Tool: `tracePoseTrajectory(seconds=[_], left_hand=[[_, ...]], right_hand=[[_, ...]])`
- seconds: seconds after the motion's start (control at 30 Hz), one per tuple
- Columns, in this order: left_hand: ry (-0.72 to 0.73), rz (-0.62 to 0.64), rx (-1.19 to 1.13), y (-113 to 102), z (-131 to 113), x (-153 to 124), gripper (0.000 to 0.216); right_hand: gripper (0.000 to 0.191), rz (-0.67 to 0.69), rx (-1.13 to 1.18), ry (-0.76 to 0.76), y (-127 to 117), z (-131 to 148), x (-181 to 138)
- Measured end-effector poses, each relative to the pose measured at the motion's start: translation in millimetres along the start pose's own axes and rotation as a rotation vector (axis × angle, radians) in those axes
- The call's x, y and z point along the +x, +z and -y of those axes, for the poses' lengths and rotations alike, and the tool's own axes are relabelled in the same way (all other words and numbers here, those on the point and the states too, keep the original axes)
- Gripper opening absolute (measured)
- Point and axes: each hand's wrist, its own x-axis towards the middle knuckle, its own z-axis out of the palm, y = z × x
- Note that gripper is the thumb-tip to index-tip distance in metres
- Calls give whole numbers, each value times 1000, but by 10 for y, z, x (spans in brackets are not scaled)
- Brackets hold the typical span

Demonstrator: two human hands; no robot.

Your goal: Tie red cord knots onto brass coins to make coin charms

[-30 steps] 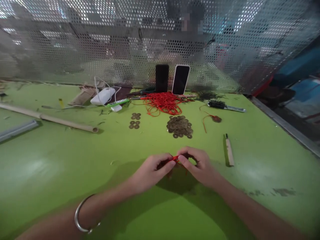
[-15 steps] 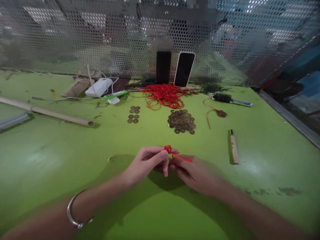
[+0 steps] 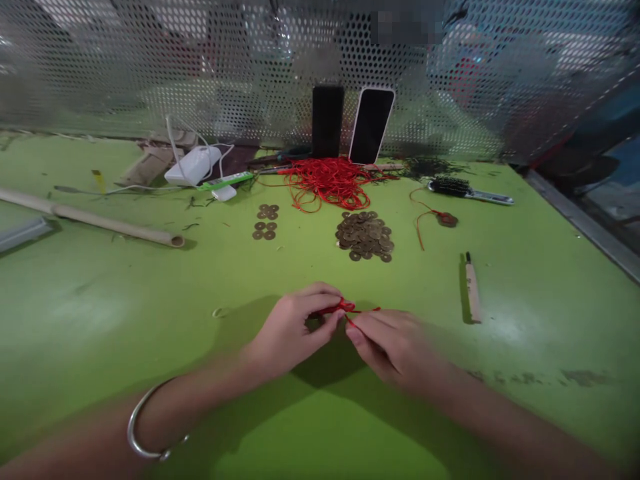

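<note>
Thumb and fingers of my left hand (image 3: 300, 321) pinch a looped piece of red cord (image 3: 346, 305) above the near middle of the green table. My right hand (image 3: 393, 340) is closed beside it, its thumb and forefinger gripping a strand of the same cord. A short end of cord sticks out to the right over the right knuckles. Part of the cord is hidden inside the left fingers. Beyond the hands lie a pile of holed coins (image 3: 365, 235) and a few coins set out in small groups (image 3: 265, 231).
A heap of red cord (image 3: 327, 180) lies at the back before two phones (image 3: 373, 125) leaning on a perforated metal screen (image 3: 240, 80). To the right are a brush (image 3: 450, 189), a corded coin piece (image 3: 447, 219) and a wooden-handled tool (image 3: 472, 290). A bamboo tube (image 3: 115, 229) and white adapter (image 3: 193, 167) lie left.
The upright red loop has been drawn down small between my left fingertips. My right hand has shifted slightly right, its thumb and forefinger now pinching a strand. The view has tilted a little.
</note>
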Motion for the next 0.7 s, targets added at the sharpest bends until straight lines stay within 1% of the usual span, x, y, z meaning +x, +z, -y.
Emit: tracePoseTrajectory(seconds=[0.13,0.3,0.47,0.7], left_hand=[[43,28,40,-1,-3,-8,17],[119,21,51,-3,-19,-27,16],[158,-23,92,13,6,-31,16],[236,-93,109,16,1,-34,15]], right_hand=[[28,-73,54,35,5,-19,-36],[27,-70,109,46,44,-63,-82],[23,-94,111,48,46,-68,-84],[22,-75,122,58,48,-76,-73]])
